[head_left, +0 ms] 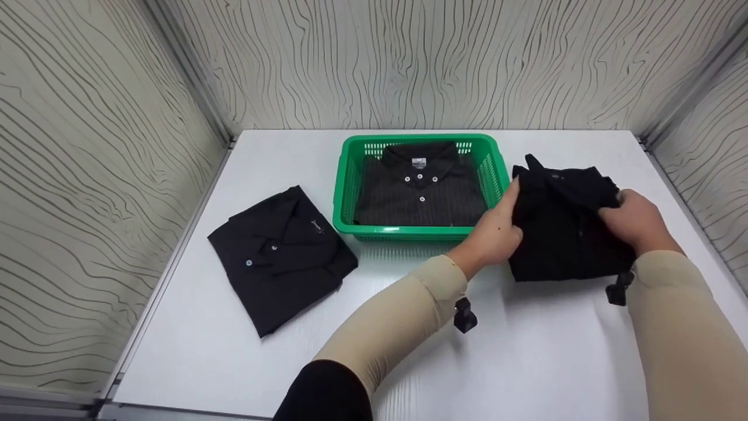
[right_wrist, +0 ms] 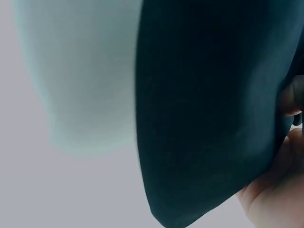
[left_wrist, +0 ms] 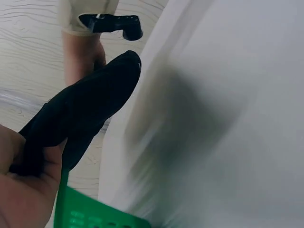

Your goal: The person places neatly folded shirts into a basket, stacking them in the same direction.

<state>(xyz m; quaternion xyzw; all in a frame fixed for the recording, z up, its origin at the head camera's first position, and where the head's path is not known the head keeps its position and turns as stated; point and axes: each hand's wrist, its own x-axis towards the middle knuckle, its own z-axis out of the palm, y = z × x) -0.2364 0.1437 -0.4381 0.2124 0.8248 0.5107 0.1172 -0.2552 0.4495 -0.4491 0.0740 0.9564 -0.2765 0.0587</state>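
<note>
Both hands hold a folded black shirt [head_left: 561,234] at the right of the basket, raised off the table with a shadow beneath it. My left hand [head_left: 497,237] grips its left edge, with the index finger lying along the cloth. On the opposite edge my right hand [head_left: 637,219] pinches the shirt, thumb on top. The left wrist view shows the shirt [left_wrist: 90,104] edge-on, its fold sagging between the two hands. In the right wrist view the dark cloth [right_wrist: 209,114] fills the middle, with the right hand [right_wrist: 280,190] at its edge.
A green plastic basket [head_left: 409,230] stands at the back centre, holding a folded dark striped shirt [head_left: 421,204] with white buttons. Another folded black shirt [head_left: 286,263] lies askew on the white table [head_left: 222,368] at left. Patterned panels [head_left: 374,64] wall the back and sides.
</note>
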